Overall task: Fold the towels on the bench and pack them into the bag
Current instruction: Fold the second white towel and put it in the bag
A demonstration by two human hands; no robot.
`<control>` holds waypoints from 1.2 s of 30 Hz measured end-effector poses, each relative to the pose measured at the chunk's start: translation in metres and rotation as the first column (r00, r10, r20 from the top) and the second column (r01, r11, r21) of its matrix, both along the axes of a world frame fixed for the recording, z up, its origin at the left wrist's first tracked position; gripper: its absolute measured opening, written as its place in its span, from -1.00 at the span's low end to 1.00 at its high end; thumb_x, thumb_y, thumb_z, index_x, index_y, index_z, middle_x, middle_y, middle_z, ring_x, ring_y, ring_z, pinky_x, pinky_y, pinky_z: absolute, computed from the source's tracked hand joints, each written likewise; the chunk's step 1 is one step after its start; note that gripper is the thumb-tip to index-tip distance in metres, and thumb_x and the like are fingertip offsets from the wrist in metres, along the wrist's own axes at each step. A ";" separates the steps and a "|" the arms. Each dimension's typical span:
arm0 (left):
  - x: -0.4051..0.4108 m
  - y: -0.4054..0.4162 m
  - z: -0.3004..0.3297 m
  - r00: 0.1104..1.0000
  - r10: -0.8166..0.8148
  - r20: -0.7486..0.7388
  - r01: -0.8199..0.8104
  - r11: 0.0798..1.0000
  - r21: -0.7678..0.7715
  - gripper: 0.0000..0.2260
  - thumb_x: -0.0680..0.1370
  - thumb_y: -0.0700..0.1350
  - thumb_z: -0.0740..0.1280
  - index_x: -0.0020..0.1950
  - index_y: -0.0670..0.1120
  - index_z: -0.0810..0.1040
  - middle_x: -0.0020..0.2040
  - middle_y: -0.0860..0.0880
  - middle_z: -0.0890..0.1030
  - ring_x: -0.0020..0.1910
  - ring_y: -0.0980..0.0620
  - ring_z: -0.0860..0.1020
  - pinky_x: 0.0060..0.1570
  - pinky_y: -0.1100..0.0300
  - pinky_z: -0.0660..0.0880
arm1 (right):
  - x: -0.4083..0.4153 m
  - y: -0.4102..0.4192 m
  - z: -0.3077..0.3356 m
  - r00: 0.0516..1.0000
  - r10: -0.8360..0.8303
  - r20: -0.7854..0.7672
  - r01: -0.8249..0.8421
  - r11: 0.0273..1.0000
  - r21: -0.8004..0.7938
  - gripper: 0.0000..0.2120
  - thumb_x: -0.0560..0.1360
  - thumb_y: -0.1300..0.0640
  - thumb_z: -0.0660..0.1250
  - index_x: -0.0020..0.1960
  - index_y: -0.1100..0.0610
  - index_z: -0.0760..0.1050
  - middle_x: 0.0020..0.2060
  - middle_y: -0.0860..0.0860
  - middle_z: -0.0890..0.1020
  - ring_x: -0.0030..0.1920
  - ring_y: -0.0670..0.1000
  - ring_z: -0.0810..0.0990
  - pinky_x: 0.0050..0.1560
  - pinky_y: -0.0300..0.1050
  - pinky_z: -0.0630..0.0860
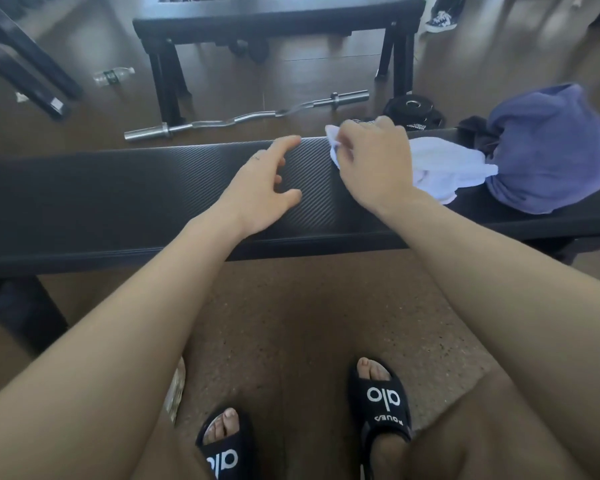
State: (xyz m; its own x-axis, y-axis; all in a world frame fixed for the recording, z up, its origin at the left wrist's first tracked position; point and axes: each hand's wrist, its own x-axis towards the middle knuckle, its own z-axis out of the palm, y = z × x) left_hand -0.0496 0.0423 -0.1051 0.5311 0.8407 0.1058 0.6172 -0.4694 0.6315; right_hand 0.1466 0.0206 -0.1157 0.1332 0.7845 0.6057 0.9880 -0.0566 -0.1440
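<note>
Now | left hand (pixel 261 188) fingers spread, over bench (pixel 118 188) | right hand (pixel 374 164) pinches white towel (pixel 444 164)

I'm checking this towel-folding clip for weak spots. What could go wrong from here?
The right hand pinches only a corner of the white towel, so pulling may drag it bunched, or nudge the purple towel lying against it near the bench end. The left hand holds nothing yet. No bag is clearly identifiable.

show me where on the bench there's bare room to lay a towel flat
Bare padding runs from the bench's left end to the left hand. Crowded to the right: the right hand pinches the white towel, with the purple towel bunched just beyond.
</note>
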 end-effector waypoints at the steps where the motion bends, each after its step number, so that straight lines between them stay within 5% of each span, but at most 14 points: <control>1: -0.002 0.001 0.001 0.999 -0.012 0.034 0.012 1.000 -0.001 -0.34 0.57 -0.12 0.41 0.58 0.21 0.21 0.42 -0.02 0.41 0.22 0.02 0.50 0.22 0.18 0.40 | -0.009 0.000 0.005 0.997 0.069 -0.025 -0.068 0.997 0.040 -0.86 0.54 0.12 0.24 -0.14 0.12 0.52 -0.32 0.04 0.61 -0.21 0.19 0.47 -0.13 -0.02 0.23; 5: -0.011 0.002 0.004 0.991 -0.067 0.119 0.062 0.997 0.045 -0.43 0.58 -0.19 0.37 0.53 0.16 0.31 0.44 0.11 0.40 0.33 0.08 0.44 0.25 0.33 0.33 | -0.042 -0.005 0.021 0.856 0.383 -0.347 -0.405 0.914 0.009 -0.88 0.56 0.20 0.20 -0.11 0.09 0.48 -0.41 -0.14 0.43 -0.33 -0.12 0.41 -0.04 0.06 0.46; 7: -0.016 0.002 0.007 0.980 -0.082 0.181 0.069 0.995 0.077 -0.49 0.58 -0.23 0.38 0.47 0.10 0.37 0.38 0.20 0.44 0.32 0.16 0.47 0.18 0.48 0.32 | -0.052 -0.009 0.021 0.850 0.399 -0.344 -0.422 0.907 0.011 -0.84 0.56 0.20 0.17 -0.16 0.00 0.40 -0.44 -0.19 0.41 -0.36 -0.19 0.39 0.05 0.12 0.44; 10: -0.025 0.002 0.014 0.969 -0.105 0.225 0.077 0.988 0.130 -0.51 0.58 -0.23 0.40 0.46 0.06 0.39 0.39 0.17 0.47 0.33 0.21 0.46 0.18 0.57 0.30 | -0.056 -0.017 0.015 0.830 0.418 -0.370 -0.451 0.892 -0.003 -0.84 0.60 0.22 0.16 -0.12 0.03 0.41 -0.43 -0.23 0.40 -0.25 -0.33 0.38 0.00 -0.09 0.34; 13: -0.030 0.000 0.016 0.970 -0.124 0.210 0.103 0.989 0.110 -0.61 0.59 -0.18 0.39 0.38 0.08 0.47 0.29 0.26 0.54 0.30 0.24 0.49 0.26 0.35 0.39 | -0.058 -0.022 0.016 0.802 0.446 -0.398 -0.478 0.878 0.021 -0.86 0.62 0.23 0.16 -0.04 0.13 0.48 -0.39 -0.21 0.44 -0.19 -0.37 0.36 -0.04 -0.10 0.30; 16: -0.033 0.000 0.013 0.978 -0.090 0.190 0.072 0.992 0.101 -0.86 0.60 -0.15 0.37 0.15 -0.05 0.54 0.08 0.19 0.63 0.16 0.19 0.57 0.25 0.10 0.51 | -0.064 -0.024 0.019 0.759 0.483 -0.436 -0.517 0.855 0.047 -0.87 0.59 0.25 0.18 -0.08 0.13 0.47 -0.31 -0.13 0.50 -0.19 -0.24 0.42 -0.10 -0.26 0.33; 20: -0.039 0.000 0.016 0.965 0.006 0.263 -0.018 0.999 0.044 -0.89 0.61 -0.16 0.34 -0.01 -0.19 0.46 -0.16 0.14 0.59 -0.14 0.19 0.54 -0.09 0.31 0.49 | -0.064 -0.027 0.015 0.770 0.465 -0.437 -0.534 0.845 -0.041 -0.87 0.49 0.24 0.27 0.03 0.11 0.49 -0.19 -0.01 0.56 -0.15 0.06 0.52 -0.18 -0.02 0.47; 24: -0.046 0.007 0.015 0.907 0.246 0.342 -0.261 0.965 -0.004 -0.87 0.58 -0.19 0.25 -0.05 -0.24 0.35 -0.23 -0.04 0.43 -0.29 0.07 0.36 -0.23 0.15 0.37 | -0.041 -0.023 0.005 0.921 0.246 -0.302 -0.324 0.915 -0.242 -0.75 0.44 0.28 0.26 0.09 0.14 0.52 -0.11 0.02 0.55 -0.05 0.18 0.54 -0.19 -0.05 0.34; 28: -0.056 0.017 0.018 0.824 0.435 0.364 -0.425 0.898 -0.110 -0.88 0.48 -0.24 0.20 -0.20 -0.11 0.28 -0.31 0.03 0.29 -0.32 0.08 0.21 -0.35 0.20 0.19 | -0.028 -0.019 0.008 0.973 0.043 -0.229 -0.102 0.963 -0.250 -0.74 0.48 0.28 0.18 0.09 0.15 0.55 -0.04 0.10 0.63 -0.02 0.19 0.51 -0.19 -0.04 0.27; 30: -0.061 0.017 0.017 0.877 0.398 0.268 -0.388 0.917 -0.091 -0.92 0.43 -0.25 0.25 -0.12 -0.13 0.38 -0.22 0.03 0.47 -0.25 0.04 0.36 -0.31 0.19 0.30 | -0.032 -0.018 0.011 0.972 0.048 -0.228 -0.100 0.971 -0.219 -0.73 0.49 0.30 0.15 0.08 0.15 0.55 -0.07 0.09 0.64 -0.04 0.19 0.52 -0.20 -0.01 0.33; 32: -0.063 0.012 0.018 0.950 0.230 0.212 -0.220 0.973 -0.069 -0.62 0.38 -0.23 0.35 0.18 -0.04 0.44 0.08 0.05 0.56 0.02 0.07 0.51 -0.09 0.25 0.45 | -0.037 -0.018 0.013 0.957 0.118 -0.264 -0.171 0.967 -0.188 -0.72 0.48 0.31 0.15 0.09 0.16 0.57 -0.07 0.09 0.65 -0.04 0.20 0.53 -0.16 0.02 0.40; 34: -0.062 0.009 0.018 0.992 0.027 0.124 -0.027 1.000 -0.001 -0.41 0.39 -0.23 0.42 0.39 0.07 0.40 0.30 0.10 0.48 0.24 0.11 0.45 0.19 0.27 0.41 | -0.041 -0.018 0.016 0.937 0.186 -0.295 -0.240 0.958 -0.157 -0.72 0.49 0.30 0.16 0.11 0.18 0.57 -0.08 0.09 0.66 -0.06 0.19 0.54 -0.13 0.03 0.44; 36: -0.058 0.010 0.015 0.997 -0.073 -0.031 0.075 0.994 0.081 -0.48 0.43 -0.17 0.47 0.37 0.10 0.48 0.34 0.14 0.48 0.33 0.09 0.41 0.32 0.14 0.38 | -0.044 -0.018 0.019 0.922 0.230 -0.312 -0.272 0.957 -0.097 -0.74 0.50 0.29 0.17 0.10 0.19 0.56 -0.12 0.09 0.66 -0.09 0.19 0.54 -0.12 0.05 0.47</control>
